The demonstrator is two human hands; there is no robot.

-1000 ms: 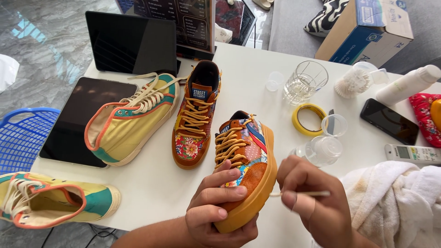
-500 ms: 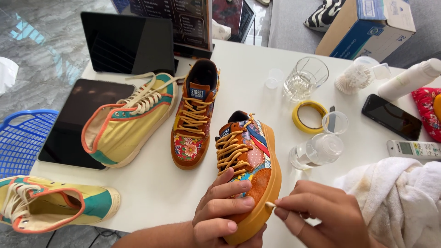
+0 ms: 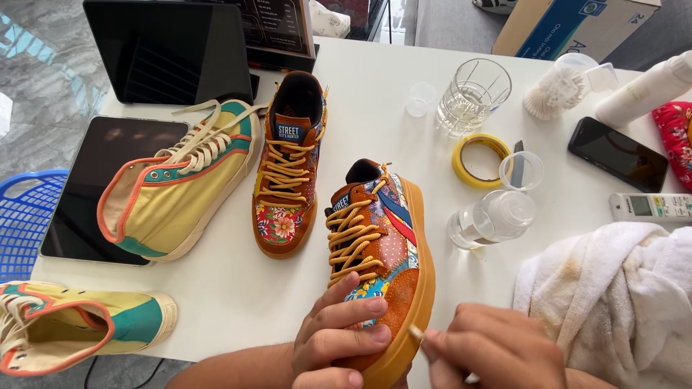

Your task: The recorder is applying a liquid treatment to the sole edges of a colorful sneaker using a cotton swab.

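A patterned orange sneaker with a tan rubber sole lies tilted on its side on the white table. My left hand grips its toe, fingers spread over the suede. My right hand pinches a thin swab stick, its tip touching the sole's edge near the toe. The matching orange sneaker stands upright just to the left.
Two yellow high-top shoes lie at the left, by a dark tablet and a blue basket. A white towel is at the right. A glass, tape roll, small bottle, phone and remote sit behind.
The sneaker came down from a raised hold to the table. My right hand moved in with the stick, from beside the shoe to its sole edge.
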